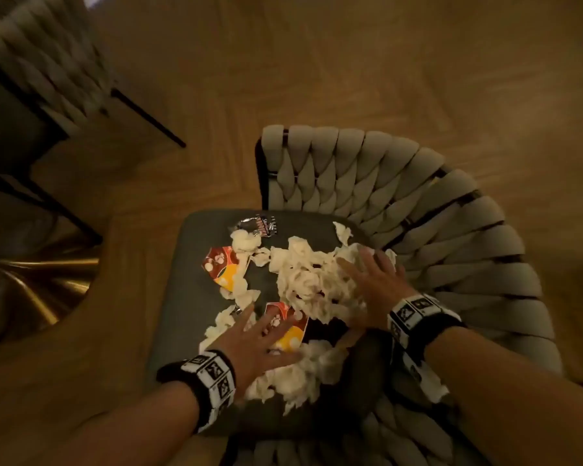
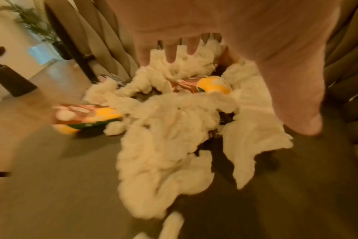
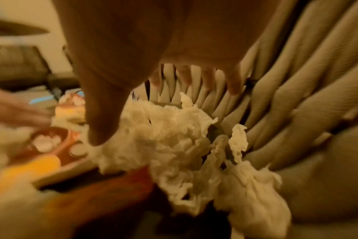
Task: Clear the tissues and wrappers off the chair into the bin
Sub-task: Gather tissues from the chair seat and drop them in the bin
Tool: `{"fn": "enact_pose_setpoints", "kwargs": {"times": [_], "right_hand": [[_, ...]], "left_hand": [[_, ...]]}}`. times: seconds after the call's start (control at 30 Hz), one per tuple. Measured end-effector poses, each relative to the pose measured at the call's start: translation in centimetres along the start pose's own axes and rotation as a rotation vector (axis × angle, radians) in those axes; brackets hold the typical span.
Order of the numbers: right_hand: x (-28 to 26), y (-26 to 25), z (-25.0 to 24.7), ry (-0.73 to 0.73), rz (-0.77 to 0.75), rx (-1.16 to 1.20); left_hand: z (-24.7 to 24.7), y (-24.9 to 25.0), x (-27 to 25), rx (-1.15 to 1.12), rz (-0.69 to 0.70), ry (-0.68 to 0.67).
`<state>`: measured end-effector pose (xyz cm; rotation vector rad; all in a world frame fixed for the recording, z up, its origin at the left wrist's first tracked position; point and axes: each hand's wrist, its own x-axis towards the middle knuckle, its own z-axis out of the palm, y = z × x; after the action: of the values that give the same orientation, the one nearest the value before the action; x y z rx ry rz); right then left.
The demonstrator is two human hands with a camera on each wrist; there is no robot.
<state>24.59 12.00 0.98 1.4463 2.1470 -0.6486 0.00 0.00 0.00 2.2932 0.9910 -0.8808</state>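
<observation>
A chair (image 1: 196, 264) with a dark seat and woven beige back carries a heap of crumpled white tissues (image 1: 303, 280) (image 2: 164, 132) (image 3: 174, 142). Red and yellow wrappers (image 1: 221, 269) (image 2: 86, 114) (image 3: 41, 155) lie among them, and a silver and dark wrapper (image 1: 258, 225) sits at the far edge. My left hand (image 1: 266, 334) hovers with spread, straight fingers over the near wrapper and tissues. Spread flat on the right side of the heap is my right hand (image 1: 371, 280). Neither hand grips anything. No bin is in view.
The wooden floor (image 1: 350, 62) surrounds the chair. A second chair (image 1: 41, 62) with dark legs stands at the upper left. A table edge (image 1: 81, 331) curves in at the left, beside the seat.
</observation>
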Motion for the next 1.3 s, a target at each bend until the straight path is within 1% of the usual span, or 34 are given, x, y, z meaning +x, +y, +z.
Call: {"fn": "enact_pose_setpoints", "kwargs": {"times": [0.03, 0.1, 0.13, 0.2, 0.27, 0.33, 0.43, 0.5, 0.57, 0.63, 0.67, 0.73, 0.77, 0.83, 0.9, 0.93, 1.0, 1.07, 1.1, 1.13, 1.2, 1.23, 1.3], "right_hand": [[1.6, 0.0, 0.5, 0.015, -0.07, -0.093], [4.2, -0.7, 0.9, 0.043, -0.199, -0.235], [5.4, -1.0, 1.2, 0.025, -0.255, -0.257], [7.2, -2.0, 1.7, -0.032, -0.32, -0.291], [8.5, -2.7, 2.0, -0.122, -0.314, -0.276], [9.1, -3.4, 2.1, -0.179, -0.306, -0.207], [8.7, -3.8, 2.0, -0.202, -0.353, -0.058], [8.3, -4.0, 1.8, -0.159, -0.347, 0.086], [7.6, -4.3, 1.1, -0.086, -0.303, 0.232], [6.2, -4.3, 0.1, 0.016, -0.254, 0.378], [5.5, -4.1, -0.2, 0.086, -0.246, 0.441], [4.1, -3.3, -0.7, 0.234, -0.233, 0.538], [3.4, -2.7, -0.9, 0.282, -0.205, 0.577], [2.8, -1.3, -0.6, 0.331, -0.116, 0.613], [2.9, 0.2, 0.5, 0.343, -0.009, 0.582], [3.2, 0.8, 1.4, 0.324, 0.044, 0.556], [3.7, 1.1, 3.7, 0.212, 0.117, 0.481], [4.3, 0.5, 6.0, 0.052, 0.129, 0.344], [4.6, 0.0, 6.9, -0.014, 0.133, 0.259], [4.8, -0.5, 7.5, -0.057, 0.138, 0.181], [5.2, -1.4, 7.8, -0.09, 0.13, 0.09], [5.5, -1.7, 7.8, -0.1, 0.119, 0.073], [5.7, -1.8, 7.5, -0.113, 0.093, 0.103]], "left_hand": [[0.6, 0.1, 2.1, 0.022, 0.04, 0.0], [1.2, 0.6, 4.7, 0.027, 0.063, -0.012], [1.5, 1.1, 5.6, 0.012, 0.062, -0.022], [3.1, 1.9, 6.9, -0.004, 0.05, 0.019], [3.8, 2.3, 7.2, 0.008, 0.029, 0.031], [4.5, 2.3, 7.2, -0.01, 0.037, 0.059], [4.4, 1.9, 6.4, -0.046, 0.033, 0.119], [4.3, 1.6, 6.0, -0.05, 0.04, 0.188], [3.8, 1.3, 5.3, -0.018, 0.065, 0.252], [3.5, 1.2, 4.8, -0.022, 0.101, 0.364], [3.2, 1.1, 4.4, -0.039, 0.097, 0.421], [2.6, 1.1, 3.2, -0.106, 0.056, 0.526], [2.3, 1.1, 2.5, -0.149, 0.03, 0.579], [2.1, 1.0, 0.6, -0.226, -0.01, 0.652], [2.5, 0.6, -1.4, -0.283, -0.084, 0.683], [2.9, 0.3, -2.2, -0.301, -0.14, 0.681], [4.4, -0.6, -3.4, -0.343, -0.305, 0.609], [5.9, -1.3, -3.8, -0.389, -0.491, 0.453], [6.9, -1.5, -3.7, -0.418, -0.553, 0.359], [8.1, -1.6, -3.5, -0.461, -0.585, 0.276], [9.7, -1.2, -2.7, -0.537, -0.593, 0.146], [10.1, -1.1, -2.2, -0.561, -0.583, 0.123], [10.7, -1.4, -1.2, -0.601, -0.576, 0.152]]}}
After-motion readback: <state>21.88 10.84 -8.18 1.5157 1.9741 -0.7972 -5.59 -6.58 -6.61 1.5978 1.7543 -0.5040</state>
